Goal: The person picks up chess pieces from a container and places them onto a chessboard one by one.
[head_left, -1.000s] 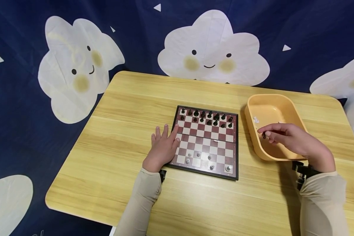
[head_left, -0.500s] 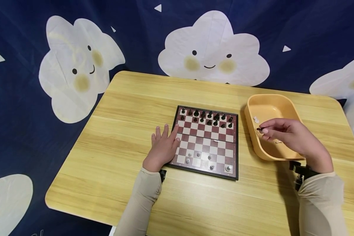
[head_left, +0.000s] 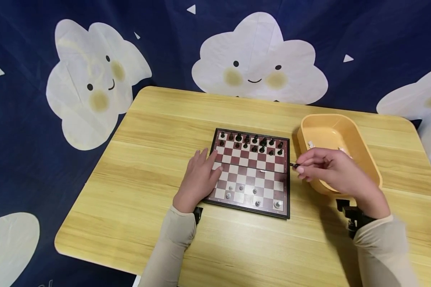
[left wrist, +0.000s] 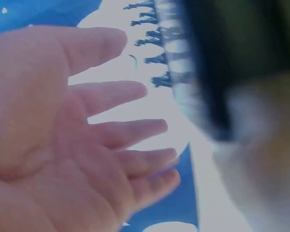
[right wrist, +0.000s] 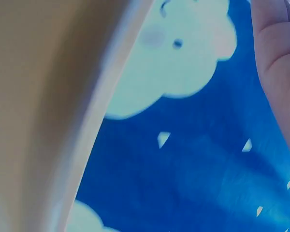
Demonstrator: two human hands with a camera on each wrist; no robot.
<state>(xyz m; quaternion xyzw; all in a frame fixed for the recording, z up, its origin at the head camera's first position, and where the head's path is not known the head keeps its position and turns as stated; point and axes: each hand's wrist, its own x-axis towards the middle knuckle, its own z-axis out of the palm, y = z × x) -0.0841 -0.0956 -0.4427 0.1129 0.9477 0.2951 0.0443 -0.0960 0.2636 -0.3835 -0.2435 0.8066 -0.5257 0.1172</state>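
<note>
A dark chess piece (head_left: 293, 164) is pinched between the thumb and fingertips of my right hand (head_left: 327, 169), just off the board's right edge and over the bin's left rim. My left hand (head_left: 198, 179) lies along the left edge of the chessboard (head_left: 237, 160), fingers straight and spread; the left wrist view also shows its straight fingers (left wrist: 118, 133). Dark pieces (head_left: 255, 139) fill most of two rows at the board's far end. Several white pieces (head_left: 242, 187) stand scattered at the near end. In the right wrist view only part of the hand (right wrist: 280, 63) shows.
An orange plastic bin (head_left: 371, 161) stands right of the board, partly hidden by my right forearm. White pieces (head_left: 311, 144) lie inside it. A small white bit (head_left: 263, 171) lies on the board's middle seam. Behind the wooden table (head_left: 136, 167) hangs a blue cloud-print cloth (head_left: 172, 44).
My right hand has moved left, from over the inside of the bin to the board's right side, carrying the dark chess piece. The left hand has barely shifted.
</note>
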